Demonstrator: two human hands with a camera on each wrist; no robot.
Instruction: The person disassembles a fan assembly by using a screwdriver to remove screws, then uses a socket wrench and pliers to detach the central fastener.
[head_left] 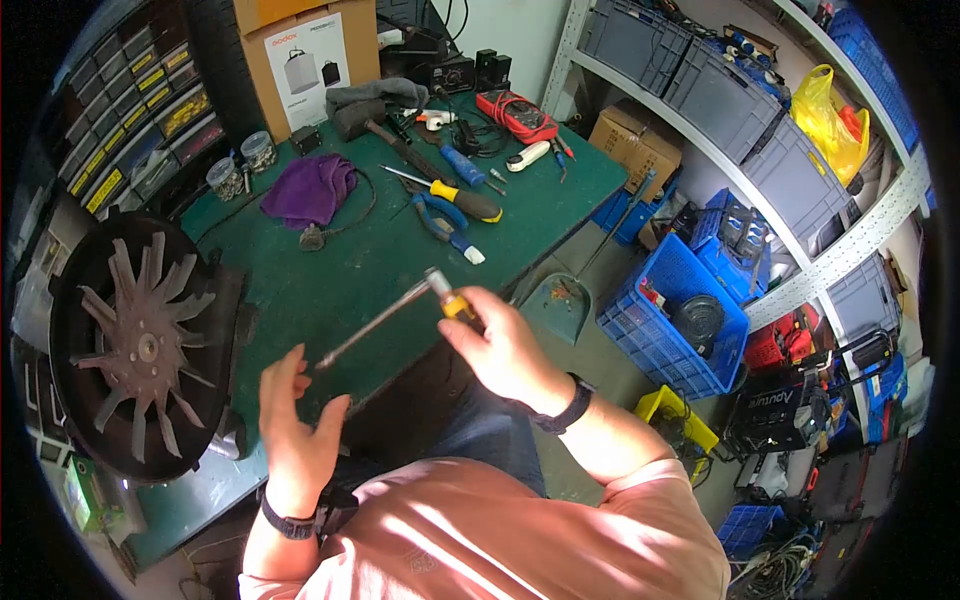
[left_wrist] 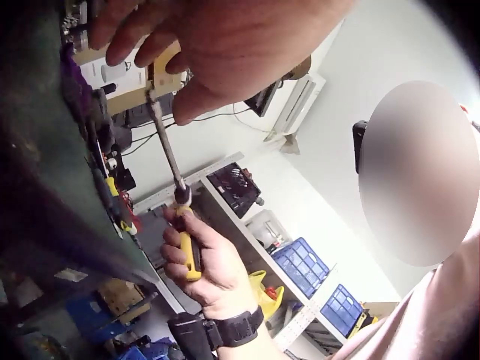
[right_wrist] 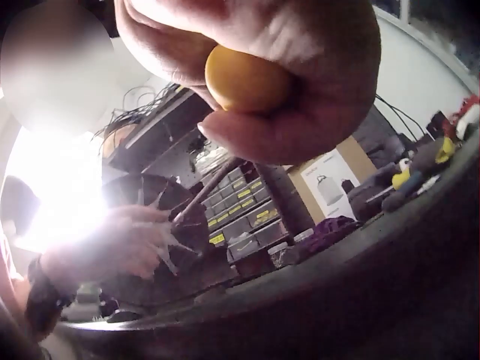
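Observation:
My right hand [head_left: 510, 355] grips the yellow-and-black handle of a ratchet wrench [head_left: 437, 282]. From the ratchet's head a long metal extension bar [head_left: 375, 325] points left over the bench edge. In the right wrist view, the rounded yellow handle end [right_wrist: 244, 79] shows inside the curled fingers. My left hand [head_left: 297, 430] is held up near the bar's far tip, fingers loosely spread and thumb apart, holding nothing. The left wrist view shows its fingers above the bar's tip. Left of it stands a metal fan [head_left: 148, 345] with several blades in a dark round shroud.
On the green bench [head_left: 310, 285] lie a purple cloth [head_left: 312, 188], pliers [head_left: 440, 222], a yellow-and-black screwdriver [head_left: 465, 198], a hammer [head_left: 385, 135] and a red multimeter [head_left: 517, 115]. Small drawers [head_left: 140, 105] stand back left. A blue crate [head_left: 670, 325] and a dustpan [head_left: 558, 305] are on the floor to the right.

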